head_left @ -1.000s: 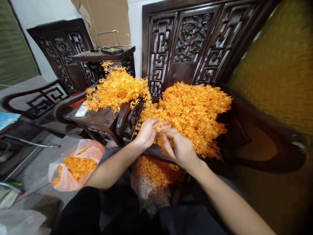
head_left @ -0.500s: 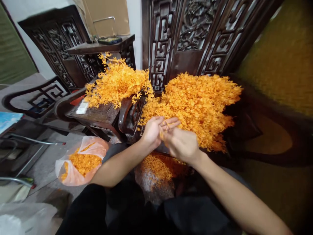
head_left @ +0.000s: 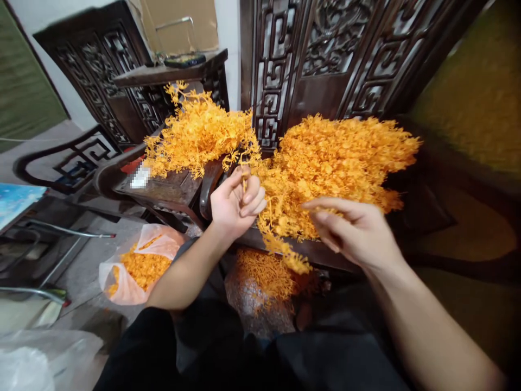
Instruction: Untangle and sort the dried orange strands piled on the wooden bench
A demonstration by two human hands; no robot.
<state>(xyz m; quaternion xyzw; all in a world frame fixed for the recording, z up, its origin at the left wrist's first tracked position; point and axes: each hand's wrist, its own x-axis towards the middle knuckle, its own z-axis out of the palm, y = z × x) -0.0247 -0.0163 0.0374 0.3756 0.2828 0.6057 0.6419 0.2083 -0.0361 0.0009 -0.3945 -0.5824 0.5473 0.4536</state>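
My left hand [head_left: 239,202] is raised at the front left of a large heap of orange plastic flower sprigs [head_left: 337,163], its fingers closed. Between thumb and fingertips it pinches a thin orange stem [head_left: 245,183]. An orange sprig [head_left: 285,247] dangles over the seat edge just right of this hand; whether it joins the held stem I cannot tell. My right hand [head_left: 352,228] is at the heap's front edge, thumb and index finger apart. Some orange shows behind its fingers, and its other fingers are partly hidden.
A second pile of orange sprigs [head_left: 203,133] rests on the dark wooden side table [head_left: 171,193]. Below the seat lie more orange stems [head_left: 266,274]. On the floor at left stands a plastic bag [head_left: 158,239] of orange pieces, near a metal-legged stool [head_left: 61,231].
My hands were together before the heap and are now apart. The left rose leftward with the stem; the right moved right. A sprig now hangs over the seat edge.
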